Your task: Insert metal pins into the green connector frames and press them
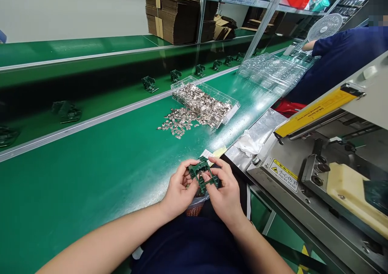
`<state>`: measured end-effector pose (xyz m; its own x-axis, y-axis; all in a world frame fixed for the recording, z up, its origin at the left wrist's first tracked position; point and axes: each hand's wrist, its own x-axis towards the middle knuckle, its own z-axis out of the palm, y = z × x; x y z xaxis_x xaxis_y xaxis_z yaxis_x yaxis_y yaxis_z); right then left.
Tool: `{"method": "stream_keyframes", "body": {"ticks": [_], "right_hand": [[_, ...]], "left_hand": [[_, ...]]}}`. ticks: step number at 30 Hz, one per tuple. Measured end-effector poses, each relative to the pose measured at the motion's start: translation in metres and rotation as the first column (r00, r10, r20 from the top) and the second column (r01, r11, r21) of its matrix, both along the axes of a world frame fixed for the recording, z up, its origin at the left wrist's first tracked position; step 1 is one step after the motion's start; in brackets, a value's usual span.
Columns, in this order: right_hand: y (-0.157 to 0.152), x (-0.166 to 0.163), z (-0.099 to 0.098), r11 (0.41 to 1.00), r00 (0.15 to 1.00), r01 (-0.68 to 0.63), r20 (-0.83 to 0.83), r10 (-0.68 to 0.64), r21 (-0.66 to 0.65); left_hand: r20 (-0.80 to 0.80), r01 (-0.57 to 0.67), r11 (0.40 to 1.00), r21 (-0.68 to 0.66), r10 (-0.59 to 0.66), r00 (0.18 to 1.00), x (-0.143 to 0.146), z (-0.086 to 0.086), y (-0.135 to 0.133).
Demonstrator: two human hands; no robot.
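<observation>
Between my two hands, close to my body, is a dark green plastic frame [202,167] with an opening in its middle. My left hand [181,187] grips its left side with thumb and fingers. On the other side my right hand [223,185] is closed on the frame, its thumb over the lower part. Whether a small metal piece sits in the frame is hidden by my fingers. Beyond my hands, a clear plastic tray [235,106] lies tilted, filled with small silvery metal pieces [206,100]. A loose heap of the same pieces [178,120] spills onto the green tabletop [100,181].
Several similar green frames [149,84] stand along a green conveyor belt [121,100] behind a metal rail. A machine with a yellow bar [318,110] stands close on my right. Clear trays [273,72] lie farther off, beside a person in dark blue [342,55].
</observation>
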<state>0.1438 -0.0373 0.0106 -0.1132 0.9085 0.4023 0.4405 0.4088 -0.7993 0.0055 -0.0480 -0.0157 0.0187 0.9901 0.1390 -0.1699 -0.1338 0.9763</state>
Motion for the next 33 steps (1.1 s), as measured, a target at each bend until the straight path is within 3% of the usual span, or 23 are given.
{"method": "stream_keyframes", "body": {"ticks": [10,18,27,30,33], "right_hand": [[-0.002,0.003,-0.007,0.997,0.998,-0.058,-0.010,0.059,0.046],[-0.003,0.001,-0.005,0.996,0.997,-0.022,-0.079,0.015,-0.085],[-0.003,0.013,-0.010,0.949,0.899,-0.122,-0.437,-0.018,-0.291],[-0.008,0.041,0.001,0.962,0.940,-0.193,-0.317,0.124,-0.195],[-0.016,0.074,0.019,0.948,0.955,-0.295,-0.081,0.287,-0.119]], "left_hand": [[-0.056,0.024,1.000,-0.004,-0.024,0.998,-0.001,0.000,-0.001],[-0.190,0.036,0.998,0.060,-0.024,0.982,-0.002,0.003,-0.002],[-0.185,0.051,0.999,0.005,-0.049,0.982,-0.005,-0.001,0.001],[-0.187,0.055,0.998,-0.016,-0.057,0.981,-0.002,0.007,0.002],[-0.259,0.189,0.982,-0.027,-0.189,0.947,0.010,0.020,0.001]]}}
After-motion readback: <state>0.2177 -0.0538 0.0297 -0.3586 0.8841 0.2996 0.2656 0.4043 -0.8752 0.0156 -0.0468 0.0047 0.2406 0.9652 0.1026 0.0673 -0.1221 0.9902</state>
